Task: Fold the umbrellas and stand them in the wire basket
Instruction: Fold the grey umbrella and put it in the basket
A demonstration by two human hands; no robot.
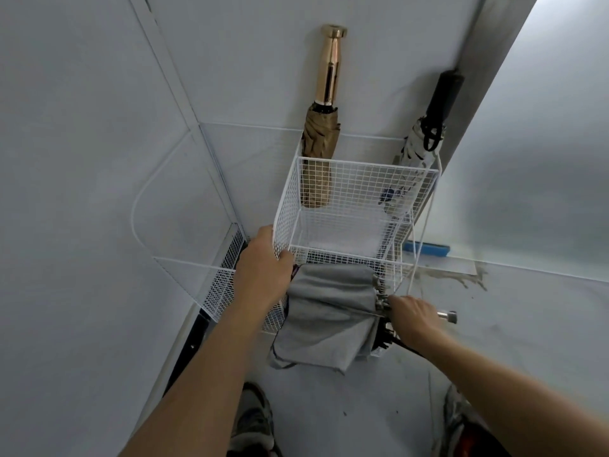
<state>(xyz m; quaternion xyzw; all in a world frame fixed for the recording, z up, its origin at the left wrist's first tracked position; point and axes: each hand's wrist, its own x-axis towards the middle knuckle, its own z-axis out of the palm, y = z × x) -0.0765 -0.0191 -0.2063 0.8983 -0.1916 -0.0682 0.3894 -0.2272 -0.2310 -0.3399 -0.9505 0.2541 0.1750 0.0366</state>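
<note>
- Left hand grips the grey umbrella at its canopy end; right hand grips its shaft.
- Tan umbrella and white umbrella stand in the wire basket, at its far corners.

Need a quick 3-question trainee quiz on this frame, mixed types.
1. True or false: the grey umbrella already stands in the wire basket.
2. How many umbrellas stand in the basket? A) one B) two C) three
3. Fill in: the tan umbrella has a ___-coloured handle.

Key:
1. False. The left hand and right hand hold it in front of the basket.
2. B, the tan one and the white patterned umbrella.
3. Gold.
</note>
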